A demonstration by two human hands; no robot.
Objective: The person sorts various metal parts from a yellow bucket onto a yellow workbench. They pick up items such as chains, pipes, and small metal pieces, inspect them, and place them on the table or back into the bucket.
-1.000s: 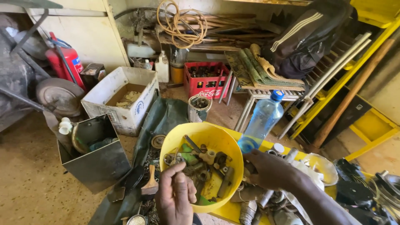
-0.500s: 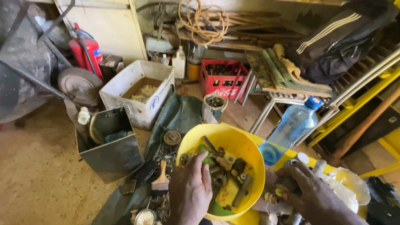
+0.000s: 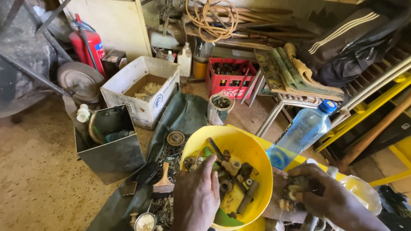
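Cluttered workshop floor of sandy concrete spreads under everything, with a dark green tarp [image 3: 184, 115] laid across it and strewn with small washers and nuts. One yellow bowl [image 3: 252, 149] sits at the middle of the view, round and bright, its inside scuffed and dusty; it holds a jumble of old pipe fittings [image 3: 233, 169], brass-coloured and grey, too many and too tangled to count surely, plus a green scrap at the near rim. The left hand [image 3: 198, 199] lies palm down over the bowl's near-left edge, fingers spread loosely and reaching in among the fittings; whether it grips any piece I cannot tell. The right hand [image 3: 329, 196] is just beside the bowl on the right, curled closed around a pale, worn fitting [image 3: 294, 190] that shows between thumb and fingers. One clear plastic bottle [image 3: 299, 134] with a blue cap leans just behind that hand, a little water in its base. On the tarp left of the bowl lie one small wooden-handled brush [image 3: 164, 182] and one round metal disc [image 3: 175, 138]. Further back stand one open metal box [image 3: 109, 143], one white cardboard carton [image 3: 143, 87], one red crate [image 3: 230, 78] of dark bottles, one red fire extinguisher [image 3: 87, 45], and one small tin [image 3: 220, 107] of bits.
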